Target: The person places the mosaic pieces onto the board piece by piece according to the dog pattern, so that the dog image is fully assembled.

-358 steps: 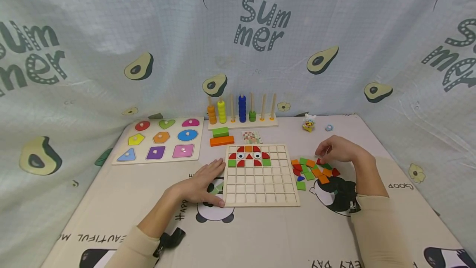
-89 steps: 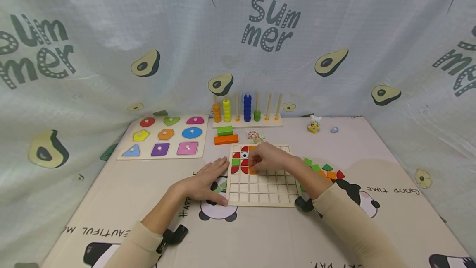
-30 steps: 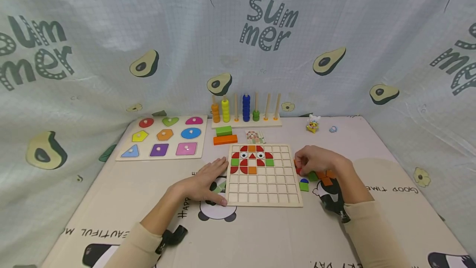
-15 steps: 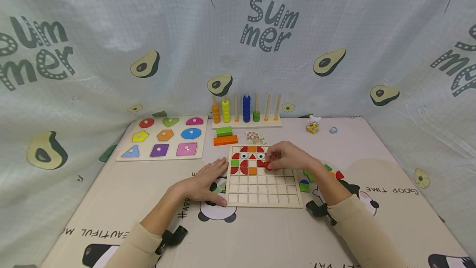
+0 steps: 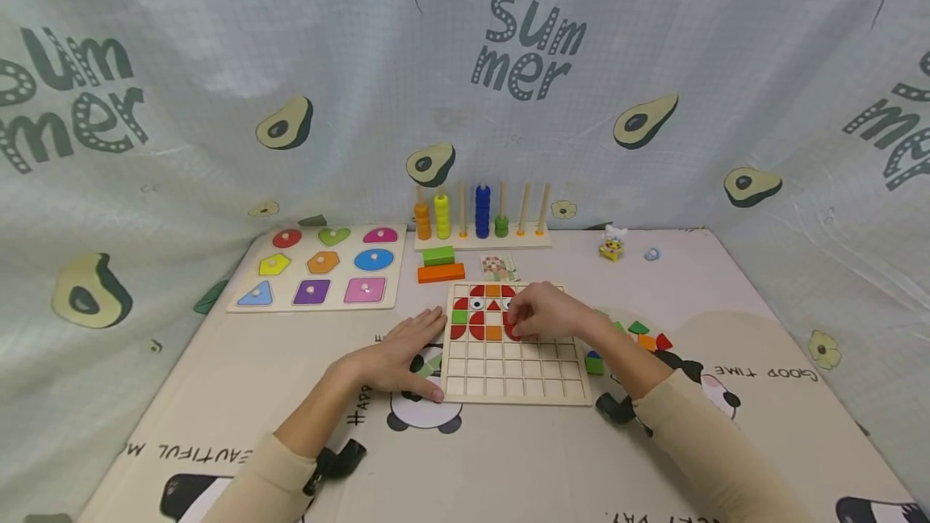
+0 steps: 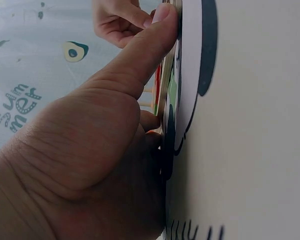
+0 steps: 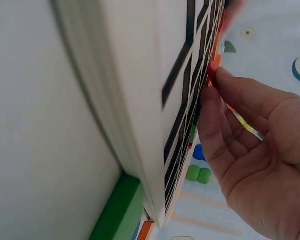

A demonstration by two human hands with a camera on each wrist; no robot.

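Note:
A square wooden grid board (image 5: 508,378) lies mid-table, its upper left cells filled with red, orange, green and eye-patterned tiles. My left hand (image 5: 392,357) rests flat beside it, thumb and fingertips at the board's left edge. Over the fourth row of cells, my right hand (image 5: 545,311) pinches a red rounded tile (image 7: 212,75) between thumb and fingers, right at the board's surface. That tile sits just right of an orange square tile (image 5: 493,333). The hand covers part of the eye tile and the cells behind it.
Loose tiles (image 5: 647,340) lie right of the board, partly behind my right forearm. Behind the board are a pattern card (image 5: 499,268), green (image 5: 438,256) and orange blocks (image 5: 441,273), and a bead-peg stand (image 5: 483,242). A shape puzzle (image 5: 312,269) lies left; a small figurine (image 5: 612,243) stands back right.
My right hand has picked a red tile from the loose pile and carried it left onto the board's fourth row. Earlier, more tiles were added below the face. The left hand stays put.

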